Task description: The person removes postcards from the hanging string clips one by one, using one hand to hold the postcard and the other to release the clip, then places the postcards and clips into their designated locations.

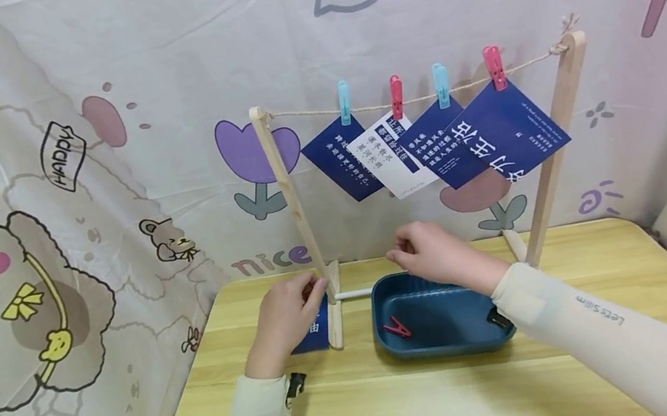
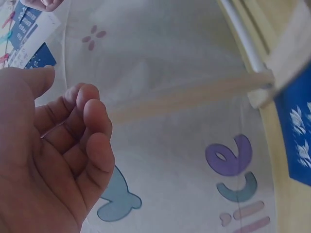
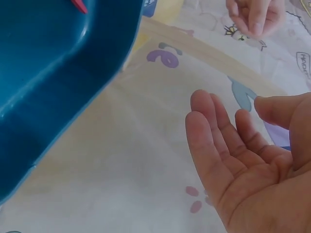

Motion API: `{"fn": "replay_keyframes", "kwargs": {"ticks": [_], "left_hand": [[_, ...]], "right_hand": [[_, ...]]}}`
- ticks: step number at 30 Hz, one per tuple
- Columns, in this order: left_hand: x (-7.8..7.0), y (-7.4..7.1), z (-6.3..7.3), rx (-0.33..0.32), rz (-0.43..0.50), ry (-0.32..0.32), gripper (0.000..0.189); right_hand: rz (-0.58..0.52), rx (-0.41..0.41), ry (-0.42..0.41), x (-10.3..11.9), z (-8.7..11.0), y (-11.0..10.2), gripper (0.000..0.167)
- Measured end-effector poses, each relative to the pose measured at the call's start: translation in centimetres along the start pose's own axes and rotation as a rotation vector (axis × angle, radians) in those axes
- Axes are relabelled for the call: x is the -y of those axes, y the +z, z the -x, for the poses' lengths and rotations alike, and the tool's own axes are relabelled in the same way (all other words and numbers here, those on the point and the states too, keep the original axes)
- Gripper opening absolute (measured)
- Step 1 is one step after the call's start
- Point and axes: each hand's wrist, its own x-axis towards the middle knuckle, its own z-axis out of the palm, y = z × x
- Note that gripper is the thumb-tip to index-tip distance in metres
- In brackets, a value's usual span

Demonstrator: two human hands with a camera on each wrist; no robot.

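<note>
Lying flat on the pale wood-grain surface (image 1: 367, 408), a dark-blue paper card with white characters (image 1: 314, 340) borders the wooden foot (image 1: 336, 331) of the left post; whether its edge touches or passes under the foot cannot be told. It should prove light, thin and flexible, easily creased and perhaps slippery if its face is glossy; a free edge or corner, lifted and pinched between thumb and fingertips, would be the soundest hold. The left hand (image 1: 282, 319) hovers just above and beside this card, partly hiding it from the head camera, with fingers loosely curved and nothing between them. A red clothespin (image 1: 397, 327), apparently of plastic, lies in the left end of a deep teal-blue rectangular tray (image 1: 450, 352). It is probably light and stiff, with a springy resistance, and is best taken by its two handle ends. The right hand (image 1: 437, 257) stands over the tray's far side, empty, its fingers relaxed and thumb apart; the clothespin lies below it, to its left and nearer the wearer.
</note>
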Motion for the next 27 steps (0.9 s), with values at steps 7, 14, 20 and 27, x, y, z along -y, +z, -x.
{"fn": "replay_keyframes", "kwargs": {"ticks": [7,14,20,27], "left_hand": [[-1.3,0.4,-1.7,-0.05,0.06,0.034,0.024],[-2.5,0.7,-3.5,-0.102,0.13,0.053,0.028],[-3.5,1.2,-4.9,-0.14,0.221,0.065,0.031],[-4.4,1.5,-6.2,-0.168,0.283,0.053,0.032]], "right_hand": [[-0.02,-0.034,-0.032,1.0,0.1,-1.3,0.026],[-0.026,-0.101,-0.063,1.8,0.3,-2.9,0.022],[-0.034,-0.156,-0.086,2.4,0.3,-4.1,0.021],[-0.071,-0.221,-0.115,3.1,0.2,-4.7,0.018]]}}
